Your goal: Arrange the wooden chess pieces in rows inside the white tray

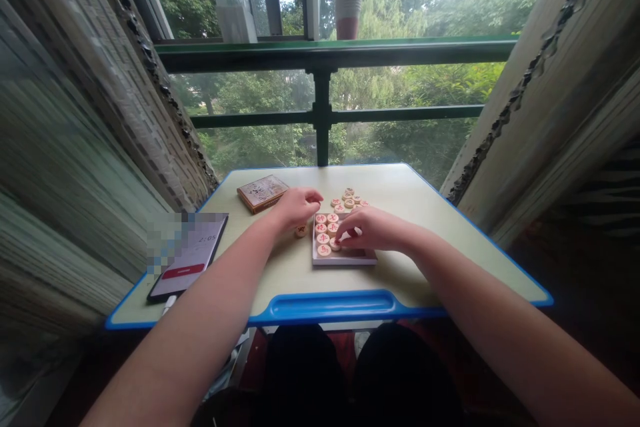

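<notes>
Round wooden xiangqi pieces with red characters (324,249) lie in rows inside a shallow open box (345,261) on the table. My right hand (369,225) reaches over the box from the right, fingertips closed on one xiangqi piece (335,244) in its second column. To the left of the box, my left hand (297,207) hovers with fingers bent together; what they hold, if anything, is hidden. Below it a loose piece (301,231) rests on the tabletop. Behind the box is a small group of loose pieces (349,201), partly hidden by my right hand.
The pale table (400,190) has a blue rim and a blue tray groove (333,305) at its front edge. A patterned box lid (262,192) lies at the back left. A tablet with a cable (193,260) lies at the left edge. Curtains flank the table; a green railing (323,117) stands behind.
</notes>
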`<state>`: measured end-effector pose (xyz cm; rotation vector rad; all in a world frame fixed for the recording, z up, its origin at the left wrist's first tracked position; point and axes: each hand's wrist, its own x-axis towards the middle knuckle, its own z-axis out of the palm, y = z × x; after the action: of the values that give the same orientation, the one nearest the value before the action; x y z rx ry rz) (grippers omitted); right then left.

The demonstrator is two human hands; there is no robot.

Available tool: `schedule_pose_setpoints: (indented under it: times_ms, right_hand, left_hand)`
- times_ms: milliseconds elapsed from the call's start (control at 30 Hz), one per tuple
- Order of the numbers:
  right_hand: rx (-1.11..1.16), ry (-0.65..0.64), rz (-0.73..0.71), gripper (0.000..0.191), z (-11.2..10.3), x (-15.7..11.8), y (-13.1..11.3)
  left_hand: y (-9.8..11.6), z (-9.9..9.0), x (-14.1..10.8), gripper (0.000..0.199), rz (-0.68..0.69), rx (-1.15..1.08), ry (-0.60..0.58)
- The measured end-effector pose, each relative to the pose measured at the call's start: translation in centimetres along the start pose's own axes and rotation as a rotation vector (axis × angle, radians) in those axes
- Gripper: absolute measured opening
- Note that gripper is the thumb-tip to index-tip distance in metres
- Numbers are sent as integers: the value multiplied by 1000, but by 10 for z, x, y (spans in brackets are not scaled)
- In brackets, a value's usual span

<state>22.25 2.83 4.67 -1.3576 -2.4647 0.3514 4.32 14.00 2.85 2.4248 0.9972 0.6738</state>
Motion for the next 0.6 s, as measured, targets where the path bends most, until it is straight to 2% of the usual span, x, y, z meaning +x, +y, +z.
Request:
schedule_pose_setpoints:
  times_ms: [267, 600]
  right_hand:
    - [-48, -11, 47, 11, -1, 0, 0]
    - [-84, -11, 34, 11, 3, 1, 1]
  left_hand:
    - [0, 0, -1, 29, 29, 63, -24]
    - [1, 0, -2, 31, 42, 70, -41]
